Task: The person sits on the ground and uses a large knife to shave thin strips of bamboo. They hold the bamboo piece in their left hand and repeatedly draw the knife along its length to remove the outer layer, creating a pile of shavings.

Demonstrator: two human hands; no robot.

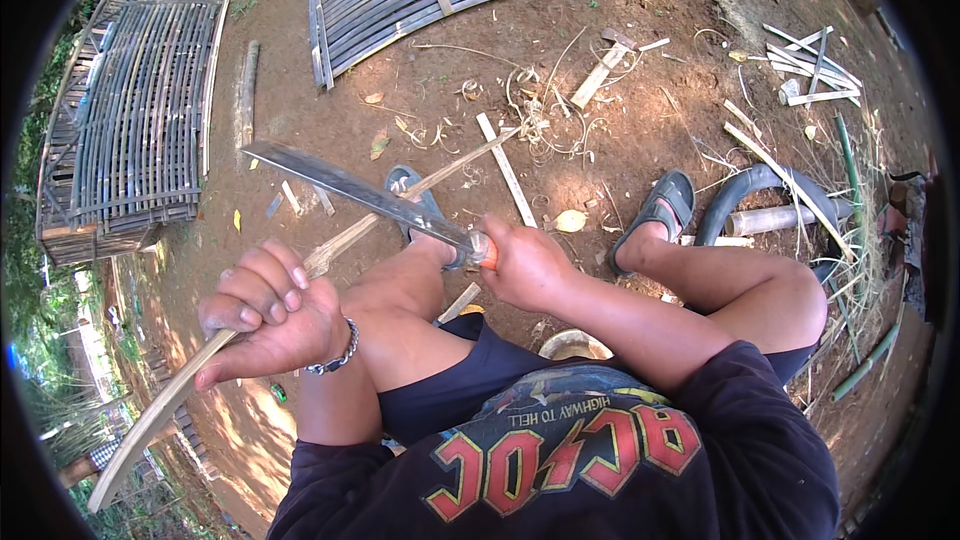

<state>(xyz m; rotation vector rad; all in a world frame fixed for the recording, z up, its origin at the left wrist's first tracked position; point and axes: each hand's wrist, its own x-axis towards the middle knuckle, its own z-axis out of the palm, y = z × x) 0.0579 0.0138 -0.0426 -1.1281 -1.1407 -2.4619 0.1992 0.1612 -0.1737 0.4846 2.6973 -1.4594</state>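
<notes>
A long, pale split-bamboo strip [160, 414] slants from the lower left up towards the middle of the ground. My left hand [272, 308] is closed around it, fingers curled over the top, with a chain bracelet on the wrist. In my right hand [528, 265] is a machete [345, 183], gripped by its orange handle. Its long dark blade points to the upper left and crosses the strip beyond my left hand. Whether the edge touches the strip I cannot tell. Both hands are above my bent legs.
Curled shavings [530, 120] and loose bamboo pieces [507, 170] litter the brown dirt ahead. Slatted bamboo panels stand at the top [480, 0] and left [140, 105]. To the right are a pile of strips [815, 70], a black curved tube [730, 198] and a bamboo pole [775, 219].
</notes>
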